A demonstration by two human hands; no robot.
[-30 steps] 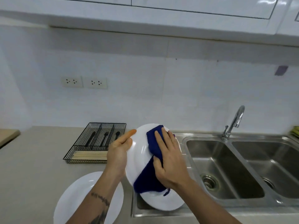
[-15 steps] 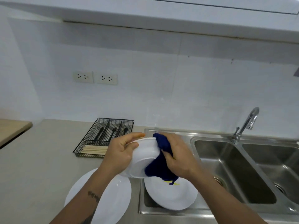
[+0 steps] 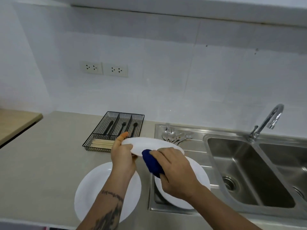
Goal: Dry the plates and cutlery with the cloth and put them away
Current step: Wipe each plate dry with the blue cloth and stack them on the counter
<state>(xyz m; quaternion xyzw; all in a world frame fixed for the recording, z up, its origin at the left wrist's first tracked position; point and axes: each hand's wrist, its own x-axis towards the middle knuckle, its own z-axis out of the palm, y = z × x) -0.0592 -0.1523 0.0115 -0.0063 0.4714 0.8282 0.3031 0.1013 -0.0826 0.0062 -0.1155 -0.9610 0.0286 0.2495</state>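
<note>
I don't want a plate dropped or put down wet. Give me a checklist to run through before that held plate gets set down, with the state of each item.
1. Left hand grips the held plate at its rim: ok.
2. Right hand holds the blue cloth against the plate's underside: ok.
3. Plate fully dry: cannot tell; no drops show at this sharpness.
4. Landing spot: a plate on the counter lies below the left forearm, ready to stack on: ok.
5. Another plate on the drainboard awaits: not ok, still to dry.
6. Spoons and forks lie by the sink, not in the wire tray: not ok.
</note>
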